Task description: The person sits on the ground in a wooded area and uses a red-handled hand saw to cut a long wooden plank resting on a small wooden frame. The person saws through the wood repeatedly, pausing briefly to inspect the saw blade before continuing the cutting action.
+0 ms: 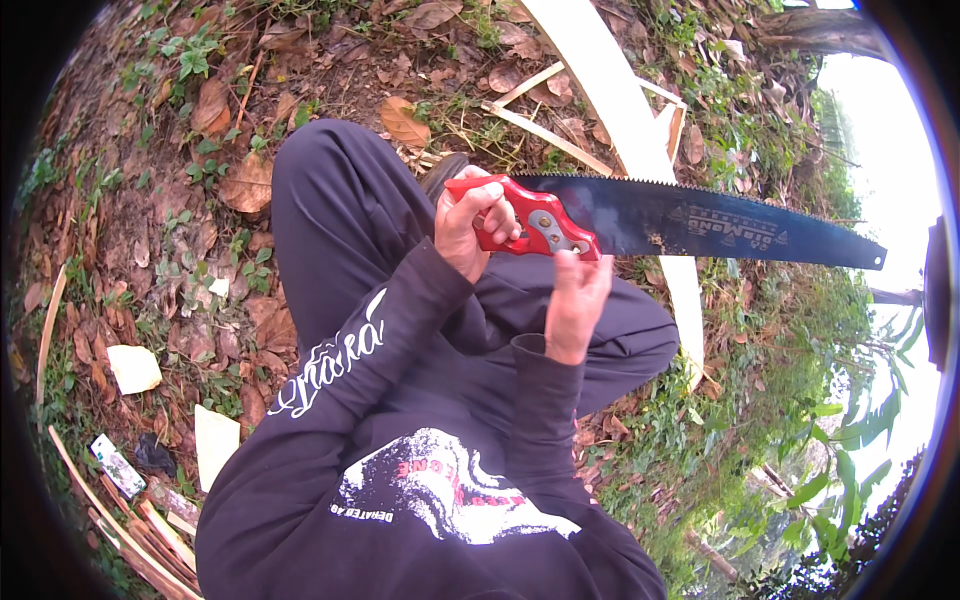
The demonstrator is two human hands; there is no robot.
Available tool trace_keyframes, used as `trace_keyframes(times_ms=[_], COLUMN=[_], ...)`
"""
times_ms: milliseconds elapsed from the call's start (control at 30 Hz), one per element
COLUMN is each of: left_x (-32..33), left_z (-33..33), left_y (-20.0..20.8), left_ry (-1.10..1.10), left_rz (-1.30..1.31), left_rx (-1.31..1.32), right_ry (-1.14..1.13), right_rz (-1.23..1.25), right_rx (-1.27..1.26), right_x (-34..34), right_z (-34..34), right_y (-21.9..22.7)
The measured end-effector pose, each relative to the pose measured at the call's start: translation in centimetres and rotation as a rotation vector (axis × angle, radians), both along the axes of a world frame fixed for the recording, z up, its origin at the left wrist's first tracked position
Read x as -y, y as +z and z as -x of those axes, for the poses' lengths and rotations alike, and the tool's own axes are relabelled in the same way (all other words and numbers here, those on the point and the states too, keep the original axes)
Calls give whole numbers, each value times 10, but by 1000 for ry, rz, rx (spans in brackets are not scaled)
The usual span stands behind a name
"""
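Note:
A hand saw [690,217] with a dark toothed blade and a red handle lies level across my lap, its teeth facing away from me and its tip to the right. My left hand [468,222] is closed around the red handle at its rear end. At the handle's front, where the blade joins it, my right hand [578,305] has its fingertips pressed together against the lower edge by a small bolt [575,250]. Whether those fingers pinch the bolt or only the handle edge is hard to make out. Two more bolts show on the grey plate of the handle.
A long pale board [600,80] runs under the blade and past my right knee. Thin wooden slats [550,135] lie beside it. Leaf-strewn ground surrounds my bent legs. At lower left are pale flat pieces [134,369], a small white packet [117,465] and several wood strips [140,545].

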State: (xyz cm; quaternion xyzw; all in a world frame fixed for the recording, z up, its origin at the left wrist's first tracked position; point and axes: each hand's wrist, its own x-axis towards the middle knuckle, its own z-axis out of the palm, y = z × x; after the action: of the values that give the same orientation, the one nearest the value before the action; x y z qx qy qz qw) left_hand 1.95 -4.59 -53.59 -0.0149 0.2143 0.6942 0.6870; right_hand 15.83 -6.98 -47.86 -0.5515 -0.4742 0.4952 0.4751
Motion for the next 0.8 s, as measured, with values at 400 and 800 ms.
trace_keyframes(times_ms=[400, 800], left_x=[-2, -1], left_z=[-4, -5], left_y=[-4, -5], left_ry=[-25, -7], left_rz=[36, 56], left_rx=[-36, 23], right_ry=[-255, -201], right_rz=[-301, -316], right_rx=[-157, -101], right_x=[-31, -32], right_z=[-30, -31], right_y=[28, 31])
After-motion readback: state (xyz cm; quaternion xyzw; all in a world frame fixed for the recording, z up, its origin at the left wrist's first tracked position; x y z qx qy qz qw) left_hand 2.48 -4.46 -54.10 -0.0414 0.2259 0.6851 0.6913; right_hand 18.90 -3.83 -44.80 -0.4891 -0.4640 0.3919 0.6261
